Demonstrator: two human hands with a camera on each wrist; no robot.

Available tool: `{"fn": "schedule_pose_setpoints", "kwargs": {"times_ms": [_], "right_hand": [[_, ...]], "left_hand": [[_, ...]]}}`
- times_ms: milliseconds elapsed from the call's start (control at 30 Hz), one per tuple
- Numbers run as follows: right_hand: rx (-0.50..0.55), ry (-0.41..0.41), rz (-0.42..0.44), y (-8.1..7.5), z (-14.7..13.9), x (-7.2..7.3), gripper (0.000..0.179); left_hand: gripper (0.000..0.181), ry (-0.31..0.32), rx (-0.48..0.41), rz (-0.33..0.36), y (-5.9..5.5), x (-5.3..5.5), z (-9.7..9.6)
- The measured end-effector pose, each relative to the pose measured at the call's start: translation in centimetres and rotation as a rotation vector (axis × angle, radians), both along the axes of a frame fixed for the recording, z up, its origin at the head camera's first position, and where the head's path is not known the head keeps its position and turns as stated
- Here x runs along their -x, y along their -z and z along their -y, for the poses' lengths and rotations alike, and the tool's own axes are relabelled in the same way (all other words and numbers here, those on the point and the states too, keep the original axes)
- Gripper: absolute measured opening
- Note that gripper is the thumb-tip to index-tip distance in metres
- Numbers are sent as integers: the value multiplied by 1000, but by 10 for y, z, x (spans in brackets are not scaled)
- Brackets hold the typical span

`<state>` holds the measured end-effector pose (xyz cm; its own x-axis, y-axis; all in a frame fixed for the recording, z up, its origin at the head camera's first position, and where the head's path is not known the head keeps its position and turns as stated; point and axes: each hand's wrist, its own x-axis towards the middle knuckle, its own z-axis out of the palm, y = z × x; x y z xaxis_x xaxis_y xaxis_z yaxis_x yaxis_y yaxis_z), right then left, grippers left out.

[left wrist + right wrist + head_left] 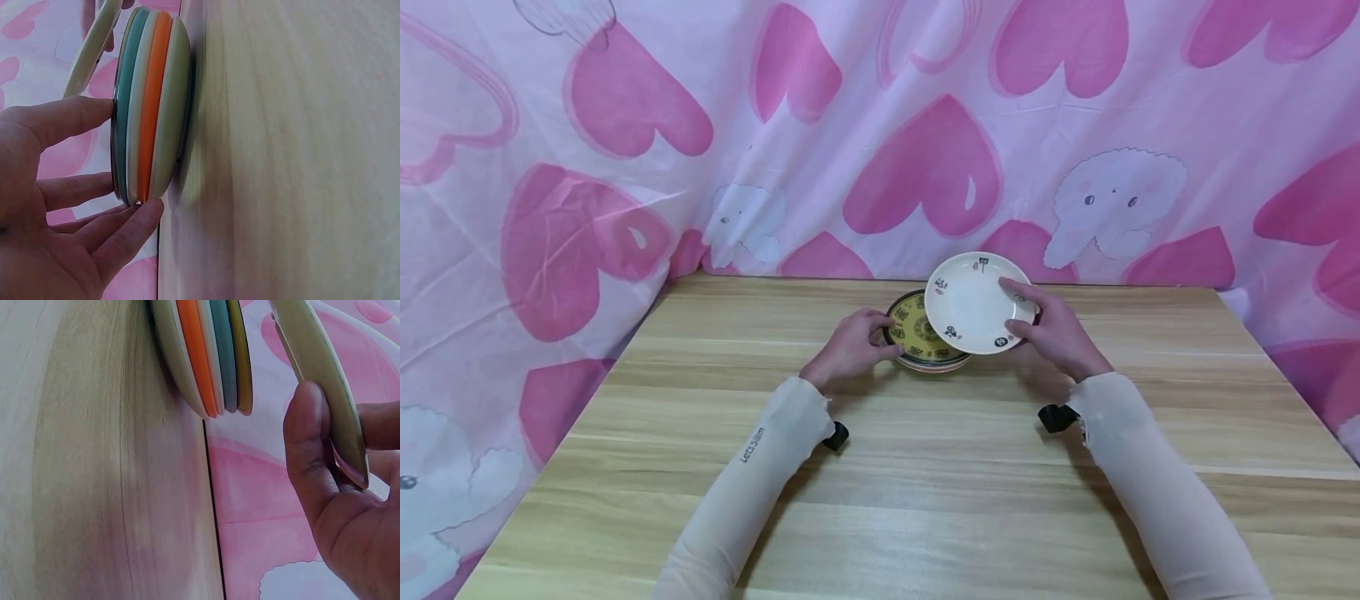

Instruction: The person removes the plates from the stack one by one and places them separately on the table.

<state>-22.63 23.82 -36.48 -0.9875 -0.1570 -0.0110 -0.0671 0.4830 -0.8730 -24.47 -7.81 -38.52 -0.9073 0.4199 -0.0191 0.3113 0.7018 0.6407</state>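
Observation:
My right hand (1056, 329) pinches the rim of a white plate (973, 300) with small dark and red motifs, thumb on one face and fingers on the other. That plate is tilted above the right part of a stack of plates (925, 354), apart from it in the right wrist view. A yellow patterned plate (910, 325) with a dark rim tops the stack; teal, white, orange (155, 100) and cream (172, 106) edges show below it. With spread, mostly straight fingers, my left hand (853, 342) touches the left side of the stack.
The stack stands on a wood-grain table (910, 500), near its back edge. Behind and at the sides hangs a pink cloth (820, 183) with hearts and white animal faces. Black straps (1058, 418) show below both wrists.

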Motion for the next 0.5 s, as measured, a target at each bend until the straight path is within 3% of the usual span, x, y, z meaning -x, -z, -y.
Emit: {"fn": "schedule_pose_setpoints", "kwargs": {"times_ms": [500], "right_hand": [[-55, 21, -54, 3, -10, 0, 70]], "left_hand": [[58, -1, 4, 2, 0, -1, 2]]}}
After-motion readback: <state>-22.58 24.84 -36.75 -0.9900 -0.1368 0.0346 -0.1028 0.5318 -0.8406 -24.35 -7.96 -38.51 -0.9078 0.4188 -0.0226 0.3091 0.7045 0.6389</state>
